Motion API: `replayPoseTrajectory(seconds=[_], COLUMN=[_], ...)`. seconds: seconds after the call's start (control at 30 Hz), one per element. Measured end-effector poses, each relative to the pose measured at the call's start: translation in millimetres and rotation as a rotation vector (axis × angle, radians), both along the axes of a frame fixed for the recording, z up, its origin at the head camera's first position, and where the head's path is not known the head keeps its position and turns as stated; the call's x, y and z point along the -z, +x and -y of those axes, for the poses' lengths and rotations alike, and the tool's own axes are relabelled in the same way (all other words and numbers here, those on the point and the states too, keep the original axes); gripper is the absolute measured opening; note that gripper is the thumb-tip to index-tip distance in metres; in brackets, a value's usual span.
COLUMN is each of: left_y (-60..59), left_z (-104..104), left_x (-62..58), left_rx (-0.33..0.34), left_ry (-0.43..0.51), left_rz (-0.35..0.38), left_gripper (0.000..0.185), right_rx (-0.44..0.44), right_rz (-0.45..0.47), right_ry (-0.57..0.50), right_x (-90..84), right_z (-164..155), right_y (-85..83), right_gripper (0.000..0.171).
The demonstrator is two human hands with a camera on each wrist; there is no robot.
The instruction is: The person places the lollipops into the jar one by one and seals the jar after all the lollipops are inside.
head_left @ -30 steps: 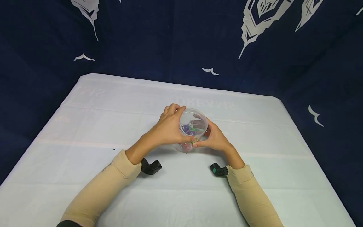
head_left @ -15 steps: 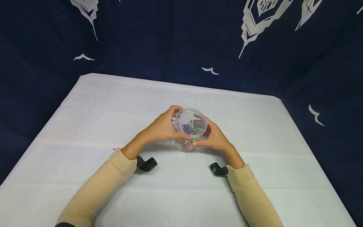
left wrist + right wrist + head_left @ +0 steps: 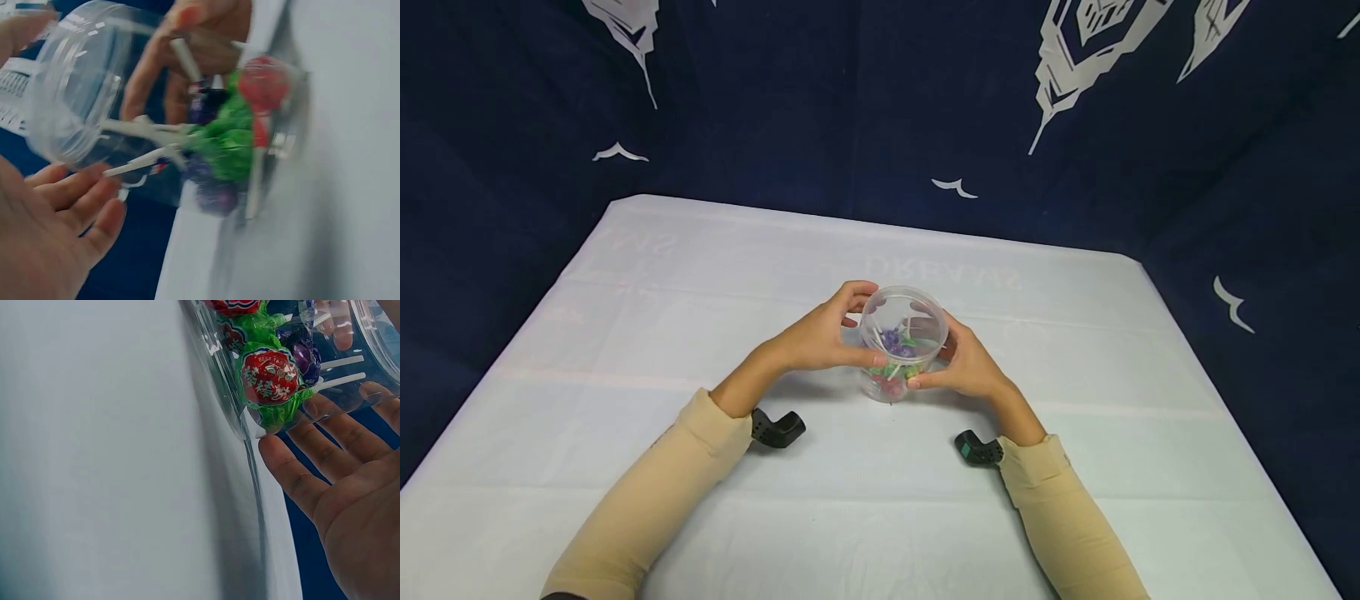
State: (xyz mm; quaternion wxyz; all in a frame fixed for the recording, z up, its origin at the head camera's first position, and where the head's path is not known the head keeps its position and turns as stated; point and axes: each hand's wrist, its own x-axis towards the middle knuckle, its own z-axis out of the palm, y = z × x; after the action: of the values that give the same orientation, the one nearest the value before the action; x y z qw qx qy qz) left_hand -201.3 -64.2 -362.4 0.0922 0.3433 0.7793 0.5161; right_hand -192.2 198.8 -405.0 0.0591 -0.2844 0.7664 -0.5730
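A clear plastic container (image 3: 904,333) stands at the middle of the white table and holds several lollipops (image 3: 895,343) in red, green and purple wrappers. My left hand (image 3: 820,337) curls round its left side near the rim, thumb in front and fingers behind. My right hand (image 3: 966,362) holds its right side. The left wrist view shows the container (image 3: 156,125), a red lollipop (image 3: 265,81) and my left hand (image 3: 44,244) at the rim. In the right wrist view my right hand (image 3: 350,500) touches the container (image 3: 281,356) wall beside a red lollipop (image 3: 270,375).
The table (image 3: 700,275) is covered by a white cloth with faint mirrored lettering. A dark blue backdrop (image 3: 850,108) with white shapes closes the far side and both flanks. Black wrist mounts (image 3: 777,428) (image 3: 979,450) sit under my forearms.
My left hand has slid off the top of the container to its left side, and the left forearm has drawn left. The right hand and the container have stayed put.
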Motion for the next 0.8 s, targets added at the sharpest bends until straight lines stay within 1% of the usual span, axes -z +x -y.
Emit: replayPoseTrajectory(seconds=[0.1,0.17,0.23,0.3,0.37,0.47,0.53,0.57,0.63,0.7,0.73,0.8], left_y=[0.4,-0.4,-1.2,-1.4,-1.2,-0.1,-0.4,-0.7,-2.0,-2.7,-2.3,-0.8], left_z=[-2.1,-2.5,-0.6,2.1,2.6,-1.3,-2.8,-2.2,2.0,5.8,6.4,3.9], left_x=[1.3,1.6,0.9,-0.1,-0.2,0.5,0.9,0.2,-1.4,-3.1,-3.7,-3.1], left_rx=[-0.019,-0.025,-0.007,0.018,0.025,-0.008,-0.022,-0.013,0.026,0.063,0.072,0.043], left_ry=[-0.029,-0.031,-0.022,-0.02,-0.026,-0.037,-0.033,-0.033,-0.037,-0.038,-0.04,-0.04], left_rz=[-0.012,-0.025,-0.032,-0.027,-0.018,-0.023,-0.029,-0.028,-0.017,0.015,0.023,0.025], left_gripper=[0.092,0.089,0.084,0.087,0.093,0.097,0.093,0.091,0.086,0.089,0.091,0.097], right_rx=[0.001,0.005,0.001,-0.002,-0.004,0.001,0.002,0.003,0.002,0.003,0.003,0.005], right_rz=[0.001,-0.003,-0.001,0.003,0.007,0.007,0.009,0.011,0.015,0.015,0.013,0.005], right_ry=[-0.002,-0.003,-0.008,-0.009,-0.01,-0.008,-0.009,-0.01,-0.012,-0.011,-0.01,-0.005], right_x=[-0.1,-0.3,-0.3,-0.3,0.0,0.2,0.3,0.5,0.8,0.9,1.0,0.8], right_z=[0.0,-0.1,0.3,0.4,0.5,0.4,0.5,0.5,0.6,0.6,0.5,0.3], right_y=[0.3,0.3,0.4,0.3,0.2,0.3,0.5,0.4,0.3,0.3,0.2,0.2], right_gripper=[0.103,0.103,0.103,0.103,0.104,0.104,0.104,0.104,0.105,0.105,0.105,0.105])
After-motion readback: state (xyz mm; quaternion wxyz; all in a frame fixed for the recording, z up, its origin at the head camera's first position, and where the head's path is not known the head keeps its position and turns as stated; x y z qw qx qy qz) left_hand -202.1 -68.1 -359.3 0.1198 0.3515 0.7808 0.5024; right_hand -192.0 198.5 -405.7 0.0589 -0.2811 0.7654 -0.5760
